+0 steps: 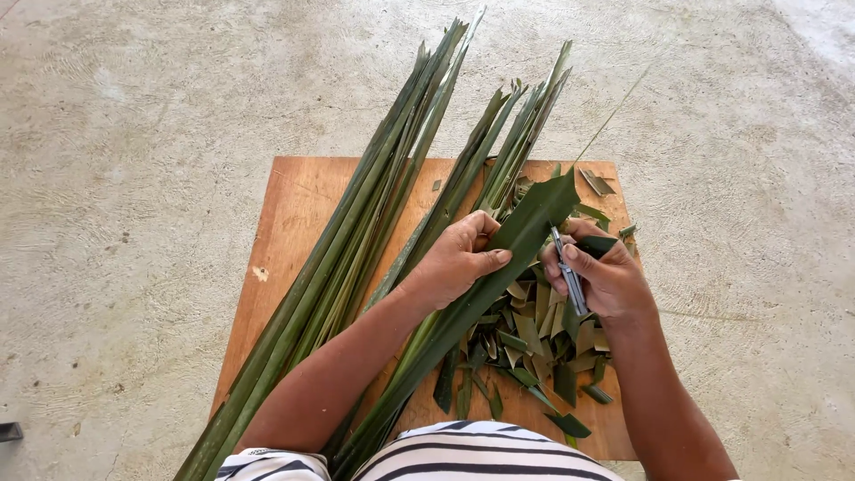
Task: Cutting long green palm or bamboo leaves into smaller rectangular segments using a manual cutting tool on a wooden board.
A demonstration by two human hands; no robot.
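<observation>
Leaf (521, 233) tip up-right, stem toward body

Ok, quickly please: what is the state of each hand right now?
Left hand: closed, gripping the long broad green leaf.
Right hand: closed around a small grey metal blade, which meets the leaf's edge.

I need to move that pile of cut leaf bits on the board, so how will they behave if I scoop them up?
The cut leaf pieces look thin and flat, so probably very light. They lie loose and overlapping on the wooden board, so a scoop would likely scatter some. Their short, creased shapes suggest they are fairly stiff, not floppy.
</observation>
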